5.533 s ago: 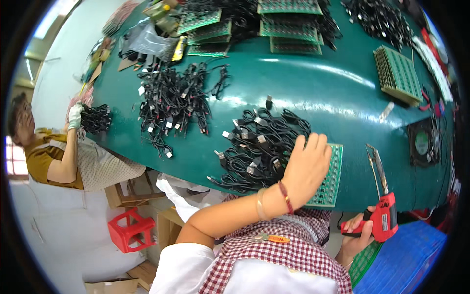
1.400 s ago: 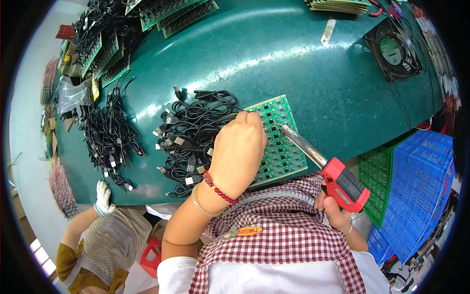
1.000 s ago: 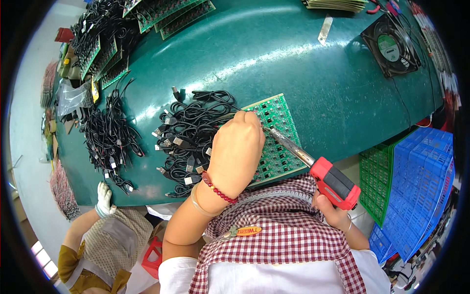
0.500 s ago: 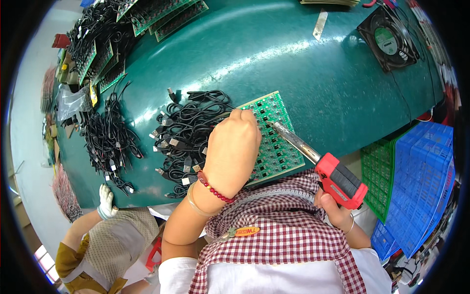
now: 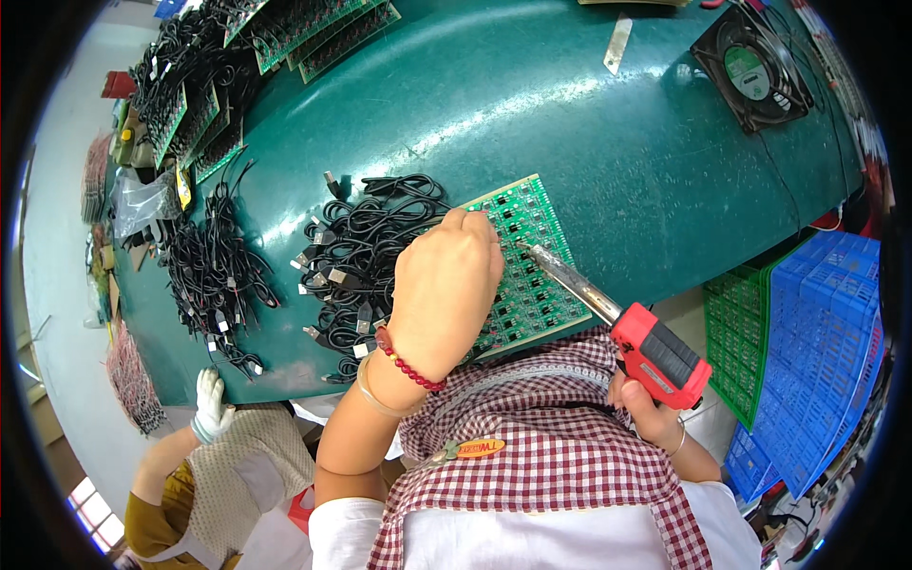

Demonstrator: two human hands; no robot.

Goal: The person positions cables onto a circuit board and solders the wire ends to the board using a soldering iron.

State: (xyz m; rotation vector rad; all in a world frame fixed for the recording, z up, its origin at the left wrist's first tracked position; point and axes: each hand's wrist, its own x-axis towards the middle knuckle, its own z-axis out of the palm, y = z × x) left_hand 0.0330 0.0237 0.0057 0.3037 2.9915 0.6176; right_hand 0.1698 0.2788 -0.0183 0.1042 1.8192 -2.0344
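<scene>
Left hand (image 5: 448,275): curled over circuit board (image 5: 534,290), grip hidden | right hand (image 5: 648,410): clasped round red soldering iron (image 5: 662,357)

Lettered orange oval badge (image 5: 482,447) on apron (image 5: 551,470)

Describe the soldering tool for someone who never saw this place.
Find the big green table; near its front edge lies a green circuit board. Over it points the soldering tool, held in the right hand. Its red and black body and metal barrel set it apart from the black cables.
</scene>
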